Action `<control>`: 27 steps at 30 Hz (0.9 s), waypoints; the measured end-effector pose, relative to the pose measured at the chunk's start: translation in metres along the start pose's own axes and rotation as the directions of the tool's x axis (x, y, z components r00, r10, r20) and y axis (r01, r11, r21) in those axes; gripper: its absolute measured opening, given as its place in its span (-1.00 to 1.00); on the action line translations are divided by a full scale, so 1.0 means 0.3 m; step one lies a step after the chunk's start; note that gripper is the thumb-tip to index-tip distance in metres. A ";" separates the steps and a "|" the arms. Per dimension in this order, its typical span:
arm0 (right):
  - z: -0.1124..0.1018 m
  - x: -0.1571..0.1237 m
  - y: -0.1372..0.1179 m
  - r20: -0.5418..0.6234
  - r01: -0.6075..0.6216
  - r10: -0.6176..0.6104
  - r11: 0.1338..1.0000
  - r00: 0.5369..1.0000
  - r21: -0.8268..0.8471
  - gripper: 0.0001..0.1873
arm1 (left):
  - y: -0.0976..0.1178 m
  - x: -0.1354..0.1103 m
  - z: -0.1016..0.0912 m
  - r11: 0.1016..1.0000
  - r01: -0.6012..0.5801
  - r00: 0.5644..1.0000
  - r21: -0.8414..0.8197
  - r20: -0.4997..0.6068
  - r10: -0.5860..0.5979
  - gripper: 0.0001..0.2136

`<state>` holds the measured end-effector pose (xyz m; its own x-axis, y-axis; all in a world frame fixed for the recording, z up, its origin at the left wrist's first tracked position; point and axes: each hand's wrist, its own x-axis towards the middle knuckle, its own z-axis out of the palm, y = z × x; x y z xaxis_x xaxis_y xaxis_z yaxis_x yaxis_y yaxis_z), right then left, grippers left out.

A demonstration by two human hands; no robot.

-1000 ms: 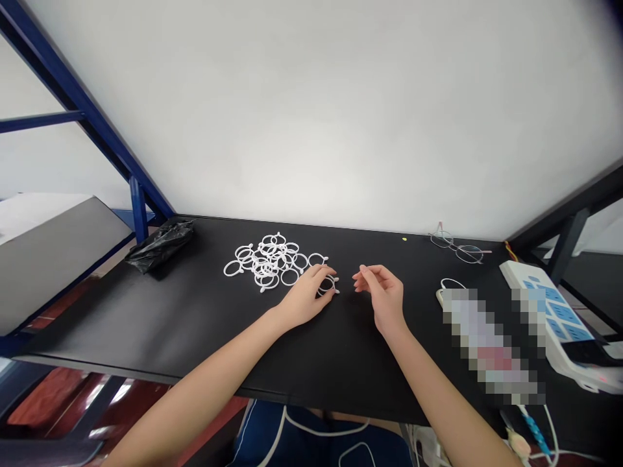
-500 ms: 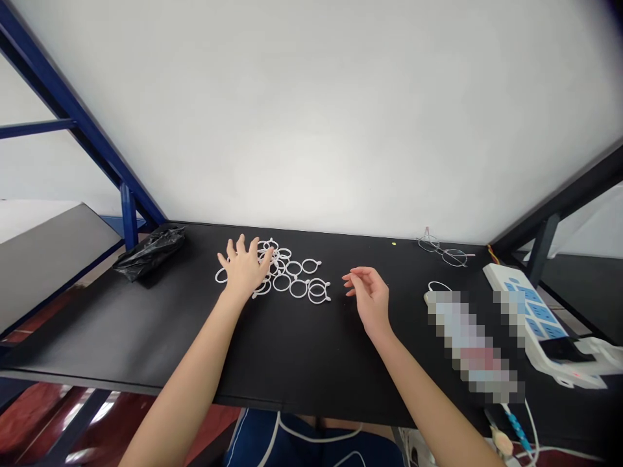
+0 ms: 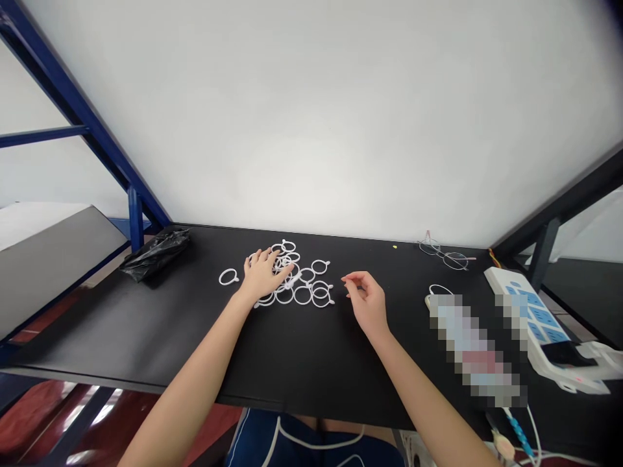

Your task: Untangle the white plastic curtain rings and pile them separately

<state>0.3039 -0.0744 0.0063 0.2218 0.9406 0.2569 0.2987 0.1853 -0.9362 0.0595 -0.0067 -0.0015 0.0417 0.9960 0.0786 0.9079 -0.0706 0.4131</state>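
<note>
My left hand (image 3: pixel 263 275) lies over the left part of a pile of white curtain rings (image 3: pixel 292 281), its fingers spread and the palm downward. It hides some of the rings, which overlap one another and carry small eyelets. Left of that hand, a single white ring (image 3: pixel 237 279) lies apart on the black tabletop (image 3: pixel 292 350). To the right of the pile is my right hand (image 3: pixel 367 301), held just above the table. Its fingers are curled, with thumb and index fingertips brought together, and nothing shows between them.
A crumpled black plastic bag (image 3: pixel 156 253) lies at the back left. Eyeglasses (image 3: pixel 440 253) rest near the wall at the right. A blurred-out device (image 3: pixel 472 350) with cables and a white power strip (image 3: pixel 540 324) occupy the right side. Blue metal posts (image 3: pixel 136 217) rise at the left.
My left hand has moved right and lowered onto the rings, and the leftmost ring now shows fully, apart from the pile. My right hand has barely moved. The view has shifted slightly.
</note>
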 end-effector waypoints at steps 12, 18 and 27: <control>0.000 -0.011 0.055 0.325 0.298 -0.156 0.842 0.933 -0.449 -0.53 | 0.099 -0.031 -0.017 0.940 -0.112 0.984 -0.321 -0.166 0.061 -0.51; -0.019 0.019 0.077 0.170 0.169 -0.109 0.903 0.979 -0.395 -0.59 | -0.091 0.010 -0.085 0.925 0.380 0.902 0.010 -0.224 -0.368 -0.28; -0.019 0.020 0.054 0.046 0.125 -0.117 0.947 0.992 -0.295 -0.69 | -0.015 0.060 -0.002 0.929 0.264 0.957 -0.260 -0.048 -0.286 -0.39</control>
<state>0.3153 -0.0674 -0.0059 0.1422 0.9247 0.3530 0.5849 0.2092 -0.7836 0.0559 0.0116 -0.0015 -0.2395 0.9709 0.0009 0.7458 0.1834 0.6405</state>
